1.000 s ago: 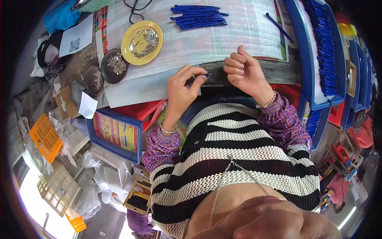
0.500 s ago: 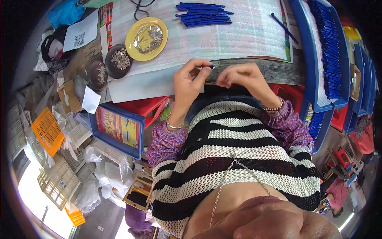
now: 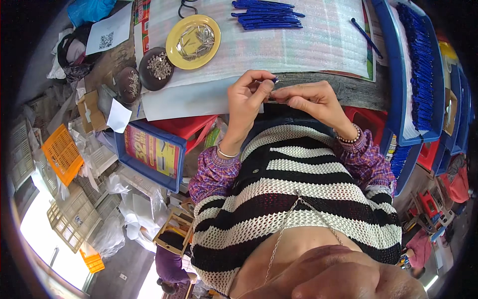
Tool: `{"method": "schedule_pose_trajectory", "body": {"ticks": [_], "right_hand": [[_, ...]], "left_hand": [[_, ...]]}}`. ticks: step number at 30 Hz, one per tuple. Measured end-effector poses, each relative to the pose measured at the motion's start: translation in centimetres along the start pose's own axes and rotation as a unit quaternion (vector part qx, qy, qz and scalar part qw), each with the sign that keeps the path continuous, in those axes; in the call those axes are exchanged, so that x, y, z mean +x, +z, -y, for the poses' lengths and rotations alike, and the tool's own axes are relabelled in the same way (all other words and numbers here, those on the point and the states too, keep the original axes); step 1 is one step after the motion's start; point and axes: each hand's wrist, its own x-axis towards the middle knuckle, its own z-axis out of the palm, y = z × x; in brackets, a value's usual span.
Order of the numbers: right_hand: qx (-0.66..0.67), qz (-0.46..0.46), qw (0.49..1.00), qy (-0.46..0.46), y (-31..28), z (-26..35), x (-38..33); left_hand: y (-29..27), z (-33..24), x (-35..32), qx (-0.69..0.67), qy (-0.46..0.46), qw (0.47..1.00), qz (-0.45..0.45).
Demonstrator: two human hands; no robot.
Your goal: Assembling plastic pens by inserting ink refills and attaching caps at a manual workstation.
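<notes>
At the near edge of the table, my left hand (image 3: pixel 245 97) is closed, pinching a small dark-blue piece (image 3: pixel 275 79) with a shiny tip between thumb and forefinger. Most of that piece is hidden by the fingers. My right hand (image 3: pixel 318 102) is close beside it, its fingertips pressed together near the left thumb; what they hold, if anything, cannot be made out. Beyond the hands lies a pile of slim blue plastic parts (image 3: pixel 268 16). A yellow plate (image 3: pixel 171 44) of thin metal pins stands to the left, next to a dark bowl (image 3: pixel 145 77) of small metal pieces.
A second dark bowl (image 3: pixel 123 93) with small metal bits sits farther left. One blue part (image 3: pixel 367 37) lies alone at the right. Beside the table stands a blue tray (image 3: pixel 395 74) full of blue parts. Red stools (image 3: pixel 366 117) and a blue crate (image 3: pixel 180 172) are below table height.
My right hand has come in to the left, its fingers now extended against the left hand's fingertips. The left hand keeps its pinch. The whole view has shifted slightly.
</notes>
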Motion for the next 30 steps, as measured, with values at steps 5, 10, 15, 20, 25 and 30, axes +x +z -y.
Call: {"method": "schedule_pose_trajectory", "body": {"ticks": [5,10,15,20,25,30], "right_hand": [[-0.032,0.028,0.999,0.002,-0.1,0.1,0.0],[-0.013,0.034,0.999,0.001,-0.3,-0.2,0.1],[0.138,0.047,0.985,0.097,-0.8,-0.3,0.0],[0.003,-0.092,0.991,0.097,-0.8,-1.2,0.1],[-0.103,-0.108,0.987,0.049,-0.7,-1.3,0.4],[-0.154,-0.136,0.979,0.0,-0.5,-1.6,0.4]], "left_hand": [[0.2,0.2,-0.1,-0.053,-0.04,0.998,-0.018],[0.3,0.2,0.0,-0.041,-0.037,0.998,-0.025],[0.2,0.5,0.1,-0.047,-0.001,0.999,0.009],[0.5,0.6,0.0,-0.043,-0.002,0.999,0.005],[1.2,0.4,0.0,-0.024,0.017,0.999,0.021],[1.8,0.3,-0.2,0.043,0.055,0.997,0.026]]}}
